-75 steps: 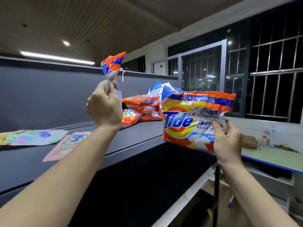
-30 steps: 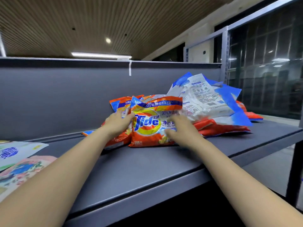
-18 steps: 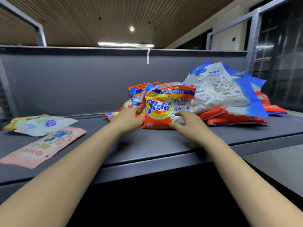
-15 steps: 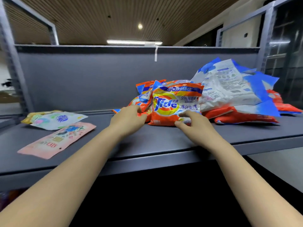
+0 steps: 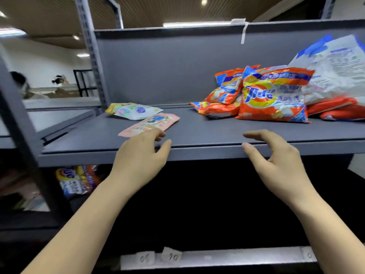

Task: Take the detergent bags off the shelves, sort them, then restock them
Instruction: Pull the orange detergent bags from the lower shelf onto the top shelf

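The grey shelf (image 5: 197, 133) carries the sorted detergent: at its right end 1 big white-and-blue bag (image 5: 335, 72) leans over a red bag (image 5: 335, 110), with 3 orange Tide bags (image 5: 274, 97) stacked in front and to the left. Farther left lie 2 flat pouches, 1 white (image 5: 136, 111) and 1 pink (image 5: 150, 124), the pink one's long axis slanting toward the back right. The left hand (image 5: 138, 163) hovers just in front of the pink pouch, clearly the nearer hand; the right hand (image 5: 276, 165) hangs at the shelf edge below the Tide bags. Both hands are empty, fingers loosely spread. 1 more Tide bag (image 5: 77, 179) sits on the lower level at left.
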Demonstrator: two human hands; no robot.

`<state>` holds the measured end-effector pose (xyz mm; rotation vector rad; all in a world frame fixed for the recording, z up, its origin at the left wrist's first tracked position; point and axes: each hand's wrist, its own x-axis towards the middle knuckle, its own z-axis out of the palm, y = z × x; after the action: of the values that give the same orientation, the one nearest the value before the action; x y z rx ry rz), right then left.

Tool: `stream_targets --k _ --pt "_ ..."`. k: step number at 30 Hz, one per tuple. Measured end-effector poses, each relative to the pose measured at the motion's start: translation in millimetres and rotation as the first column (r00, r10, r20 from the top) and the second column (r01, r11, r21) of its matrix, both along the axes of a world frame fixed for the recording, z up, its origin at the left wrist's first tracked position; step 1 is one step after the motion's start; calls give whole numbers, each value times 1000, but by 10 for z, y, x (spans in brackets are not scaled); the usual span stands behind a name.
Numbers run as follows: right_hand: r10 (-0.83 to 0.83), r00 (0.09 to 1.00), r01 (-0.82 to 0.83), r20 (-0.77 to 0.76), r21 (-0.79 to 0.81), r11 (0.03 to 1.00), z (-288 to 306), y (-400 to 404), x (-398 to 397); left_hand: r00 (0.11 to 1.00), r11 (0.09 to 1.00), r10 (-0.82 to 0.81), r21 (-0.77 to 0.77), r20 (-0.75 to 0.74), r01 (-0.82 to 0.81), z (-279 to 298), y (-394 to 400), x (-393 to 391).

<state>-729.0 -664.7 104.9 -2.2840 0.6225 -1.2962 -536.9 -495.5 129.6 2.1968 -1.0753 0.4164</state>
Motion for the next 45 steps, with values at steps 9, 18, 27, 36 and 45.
stream_targets --k 9,18,27,36,45 --pt "124 987 -120 -98 45 992 -583 1422 664 996 996 86 19 5 -86 -520 1660 462" --pt "299 924 -277 -238 123 953 -978 2705 1504 967 960 232 187 -104 -210 -890 3004 1166" --pt "470 827 -453 -308 129 882 -1151 3355 2373 930 919 318 302 -187 -253 -1083 3653 1705" --pt "542 722 -491 -430 234 839 -1430 3587 3308 915 892 355 365 -194 -268 -1250 3770 2510" --pt "469 732 -366 -494 296 882 -1565 3501 4160 878 874 381 421 -288 -242 -1407 3428 3551"
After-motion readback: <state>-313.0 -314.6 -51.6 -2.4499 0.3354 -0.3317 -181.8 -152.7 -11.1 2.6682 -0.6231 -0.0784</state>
